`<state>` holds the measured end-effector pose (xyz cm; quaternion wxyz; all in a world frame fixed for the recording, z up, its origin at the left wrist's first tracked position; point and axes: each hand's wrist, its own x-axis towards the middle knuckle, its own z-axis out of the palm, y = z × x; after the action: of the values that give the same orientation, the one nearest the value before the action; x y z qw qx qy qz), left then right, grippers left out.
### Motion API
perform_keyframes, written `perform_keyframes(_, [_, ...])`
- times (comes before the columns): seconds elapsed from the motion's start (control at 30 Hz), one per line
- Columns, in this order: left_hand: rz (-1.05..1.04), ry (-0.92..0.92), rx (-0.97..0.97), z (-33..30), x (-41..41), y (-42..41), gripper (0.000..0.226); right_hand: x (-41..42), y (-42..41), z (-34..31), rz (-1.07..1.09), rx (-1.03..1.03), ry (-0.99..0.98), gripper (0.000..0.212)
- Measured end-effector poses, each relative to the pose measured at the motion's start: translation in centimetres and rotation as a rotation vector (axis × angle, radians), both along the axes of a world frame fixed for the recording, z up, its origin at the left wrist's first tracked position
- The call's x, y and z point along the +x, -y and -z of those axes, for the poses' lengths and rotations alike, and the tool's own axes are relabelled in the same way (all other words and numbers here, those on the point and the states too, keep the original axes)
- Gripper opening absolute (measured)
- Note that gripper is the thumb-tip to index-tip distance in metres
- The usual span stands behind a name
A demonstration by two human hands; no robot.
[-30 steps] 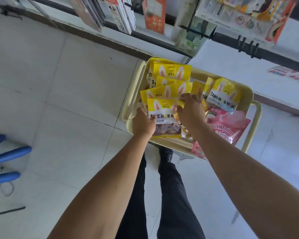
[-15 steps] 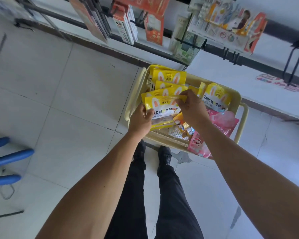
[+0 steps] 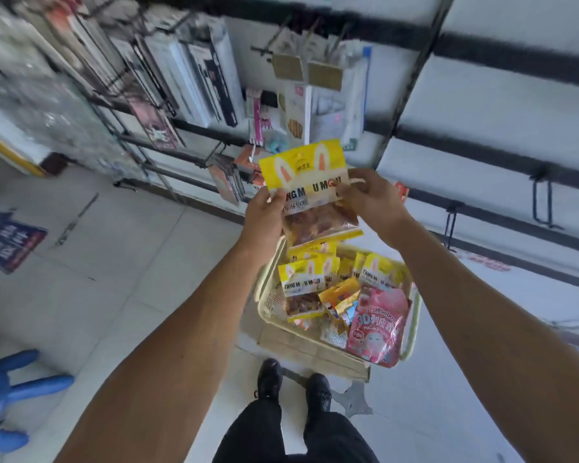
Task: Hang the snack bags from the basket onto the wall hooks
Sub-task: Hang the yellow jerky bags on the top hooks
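The person has bare forearms (image 3: pixel 188 345), black trousers (image 3: pixel 281 432) and black shoes (image 3: pixel 269 379).

Pale floor tiles (image 3: pixel 121 279) run beneath a white wall (image 3: pixel 482 105) crossed by black rails (image 3: pixel 502 55). Packaged goods (image 3: pixel 194 81) hang left. A blue stool (image 3: pixel 4 396) stands far lower left, by a dark floor sign (image 3: pixel 9 240).

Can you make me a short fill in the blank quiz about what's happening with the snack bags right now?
1. The raised snack bag is held by ____ hands.
2. Its main colour is ____.
3. The basket below it stands on the ____.
4. The large bag at the basket's right is ____.

Missing words: both; yellow; floor; pink
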<state>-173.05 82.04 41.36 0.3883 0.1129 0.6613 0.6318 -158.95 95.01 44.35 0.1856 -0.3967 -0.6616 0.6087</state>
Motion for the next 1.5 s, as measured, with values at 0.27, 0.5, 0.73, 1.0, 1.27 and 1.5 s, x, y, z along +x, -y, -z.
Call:
perform_keyframes(0.27, [0.145, -0.220, 0.192, -10.9, 0.9, -0.7, 0.025, 3.2, 0.8, -9.3, -0.049, 0.119, -0.127, 0.014])
perform_keyframes(0.5, [0.288, -0.315, 0.270, -17.6, 2.1, -0.2, 0.014, 4.6, 3.6, -17.4, 0.134, 0.260, -0.291, 0.045])
perform_keyframes(0.73, [0.335, -0.456, 0.367, -23.8, 2.8, -0.1, 0.038, 5.5, 7.1, -22.5, 0.218, 0.317, -0.331, 0.010])
perform_keyframes(1.0, [0.576, -0.209, 0.444, -29.7, 4.4, -0.7, 0.035, 7.7, 9.0, -28.3, 0.300, 0.366, -0.375, 0.028])
perform_keyframes(1.27, [0.699, -0.266, 0.525, -34.2, 6.1, -4.3, 0.038, 9.5, 6.2, -32.2, 0.356, 0.484, -0.413, 0.020])
perform_keyframes(1.5, [0.475, -0.509, 0.532, -37.7, 8.4, -9.5, 0.039, 10.4, 2.3, -35.5, 0.415, 0.539, -0.418, 0.031])
